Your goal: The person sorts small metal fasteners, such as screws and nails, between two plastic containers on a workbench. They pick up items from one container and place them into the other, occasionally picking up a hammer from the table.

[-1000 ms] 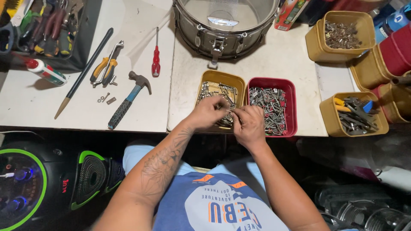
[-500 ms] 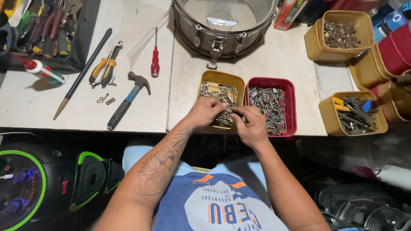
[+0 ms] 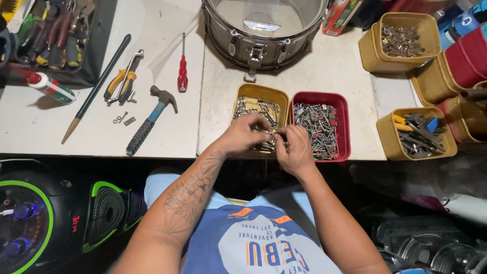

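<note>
Both hands have drawn a little closer together over the yellow tray point(image 3: 259, 92) since a moment ago. Left hand point(image 3: 243, 135) and right hand point(image 3: 293, 146) meet fingertip to fingertip, pinching a small metal screw point(image 3: 267, 133) between them above the tray's near end. That tray holds a heap of silvery hardware; the red tray point(image 3: 345, 127) of screws touches its right side. Beyond the yellow tray stands a metal drum shell point(image 3: 264, 35). Left of it lie a blue-handled hammer point(image 3: 150, 119), a red screwdriver point(image 3: 182, 71), pliers point(image 3: 122, 81) and a long dark rod point(image 3: 96, 86). Far right of it sits a yellow bin of tools point(image 3: 416, 134).
</note>
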